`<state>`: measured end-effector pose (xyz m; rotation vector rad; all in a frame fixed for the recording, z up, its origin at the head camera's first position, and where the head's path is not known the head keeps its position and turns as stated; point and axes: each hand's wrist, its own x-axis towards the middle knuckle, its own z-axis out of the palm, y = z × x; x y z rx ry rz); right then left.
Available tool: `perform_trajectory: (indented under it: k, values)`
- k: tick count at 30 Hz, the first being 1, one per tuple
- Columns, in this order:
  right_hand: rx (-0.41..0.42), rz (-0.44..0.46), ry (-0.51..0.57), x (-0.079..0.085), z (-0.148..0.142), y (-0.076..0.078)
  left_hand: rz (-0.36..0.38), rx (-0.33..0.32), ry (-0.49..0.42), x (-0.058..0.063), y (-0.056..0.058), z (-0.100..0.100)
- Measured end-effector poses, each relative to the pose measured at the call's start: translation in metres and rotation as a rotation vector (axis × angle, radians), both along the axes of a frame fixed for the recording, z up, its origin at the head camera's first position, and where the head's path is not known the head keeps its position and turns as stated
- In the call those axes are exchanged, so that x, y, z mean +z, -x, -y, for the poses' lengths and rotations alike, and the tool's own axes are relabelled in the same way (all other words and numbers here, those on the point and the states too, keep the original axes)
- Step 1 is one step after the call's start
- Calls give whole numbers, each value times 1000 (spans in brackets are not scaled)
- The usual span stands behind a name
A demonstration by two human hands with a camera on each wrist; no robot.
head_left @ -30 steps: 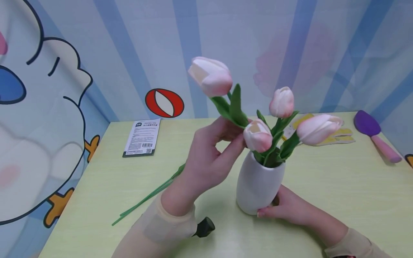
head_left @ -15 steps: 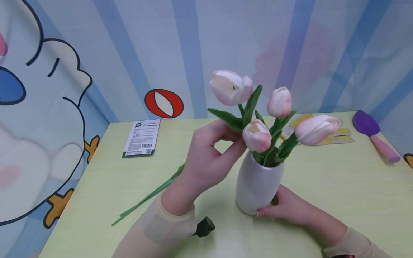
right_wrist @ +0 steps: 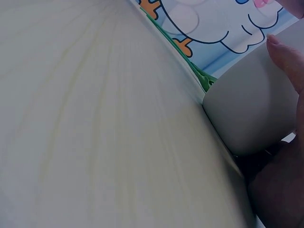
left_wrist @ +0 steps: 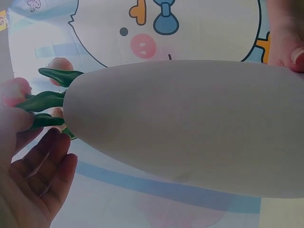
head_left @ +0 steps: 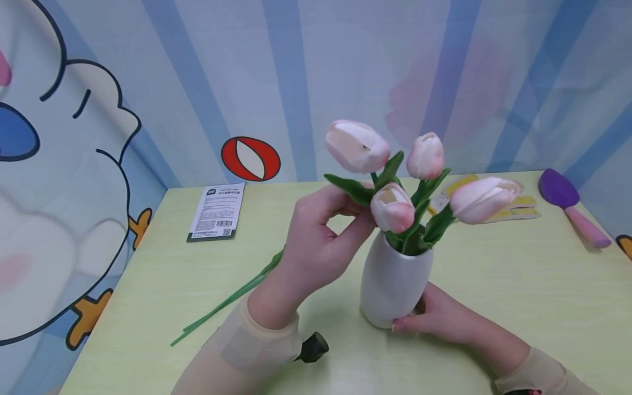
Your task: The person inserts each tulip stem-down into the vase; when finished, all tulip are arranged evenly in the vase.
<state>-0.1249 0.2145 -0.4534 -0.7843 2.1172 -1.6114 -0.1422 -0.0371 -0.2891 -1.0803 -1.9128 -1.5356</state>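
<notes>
In the head view my left hand (head_left: 321, 241) pinches a pale pink tulip (head_left: 357, 147) by its stem, just under the leaves, over the mouth of a white vase (head_left: 395, 285). Three other pink tulips stand in the vase, the front tulip (head_left: 392, 208) overlapping my left fingertips. Low on the vase's right side, my right hand (head_left: 439, 315) grips it close to the base. The vase wall (left_wrist: 180, 128) fills much of the left wrist view, green leaves showing past its mouth. In the right wrist view the thumb (right_wrist: 285, 59) lies along the vase.
Green stems (head_left: 232, 299) lie on the table left of the vase, partly behind my left forearm. A printed packet (head_left: 217, 211) is at the back left. Behind the vase lies a yellow-and-white glove (head_left: 515, 211), with a purple-and-pink spatula (head_left: 560, 189) at the far right.
The tulip in my left hand has swung right and come down towards the vase, its bloom turning. My right hand stays on the vase.
</notes>
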Motion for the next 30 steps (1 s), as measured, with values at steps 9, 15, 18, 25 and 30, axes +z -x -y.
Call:
perform_trajectory:
  k: [9, 15, 18, 25, 30]
  values:
    - [-8, 5, -11, -1, 0, 0, 3, 14, 3, 0, 0, -1]
    - [-6, 10, -6, -1, 0, 0, -3, 19, 8, -1, 1, -2]
    - [-4, 18, -7, -1, 0, 1, -5, 24, 17, -2, 1, -2]
    - [-7, 21, -14, 0, 0, 0, -6, 29, 40, -2, 1, -2]
    - [-10, 19, -17, 0, 0, 1, -6, 30, 42, -2, 1, -2]
